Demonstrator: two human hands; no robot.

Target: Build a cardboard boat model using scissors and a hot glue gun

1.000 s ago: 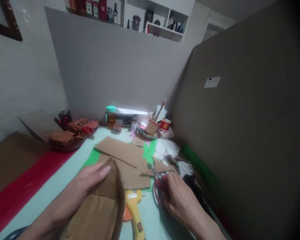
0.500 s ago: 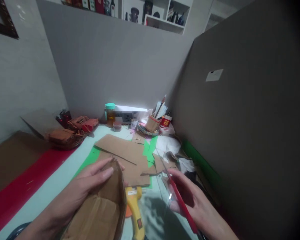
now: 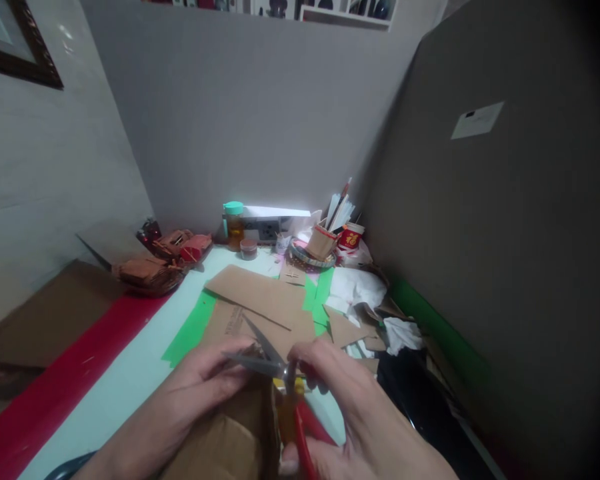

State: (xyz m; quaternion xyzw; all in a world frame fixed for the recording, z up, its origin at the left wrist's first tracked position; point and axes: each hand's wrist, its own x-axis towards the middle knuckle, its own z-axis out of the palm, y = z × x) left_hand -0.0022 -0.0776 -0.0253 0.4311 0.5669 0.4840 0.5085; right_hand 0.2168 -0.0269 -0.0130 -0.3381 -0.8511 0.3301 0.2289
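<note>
We saw the left hand (image 3: pixel 195 393) grasping a bent piece of brown cardboard (image 3: pixel 225 443), which was low in the middle, in front of the person. The right hand (image 3: pixel 365 417) was grasping scissors (image 3: pixel 286 375) by their red handles. The two blades stood apart, and they pointed to the left, close at the fingers of the left hand and above the far end of the piece. From this view we could not tell whether a blade touched the cardboard. Behind the scissors we noticed a yellow thing (image 3: pixel 300 385), mostly hidden. On the bench (image 3: pixel 105 383), beyond both hands, flat cardboard sheets (image 3: pixel 265 291) lay over green paper (image 3: pixel 194 327). Farther back we saw a bottle (image 3: pixel 235 233) with a turquoise lid, a small jar (image 3: pixel 249 249) just beside it, and a pen cup (image 3: pixel 321 244) near a red tub (image 3: pixel 350 240).
</note>
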